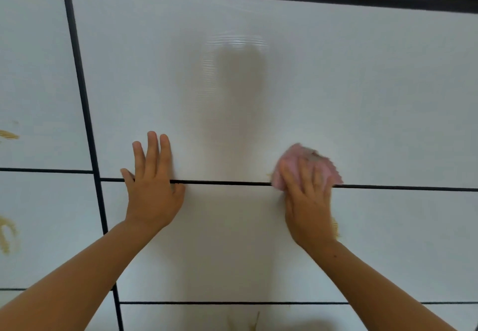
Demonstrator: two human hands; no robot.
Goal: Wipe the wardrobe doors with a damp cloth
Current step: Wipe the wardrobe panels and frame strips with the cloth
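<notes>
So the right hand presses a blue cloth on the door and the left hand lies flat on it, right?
No, the cloth is pink, as the head view shows. The right hand does press it on the door, and the left hand lies flat on it.

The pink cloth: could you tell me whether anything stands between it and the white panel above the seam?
Nothing visible does. The right hand presses the pink cloth across the dark seam; the white panel above is bare. The left hand rests flat to the left, apart from it.

Right hand (309,201) presses pink cloth (305,161) on white wardrobe door (336,84).
</notes>
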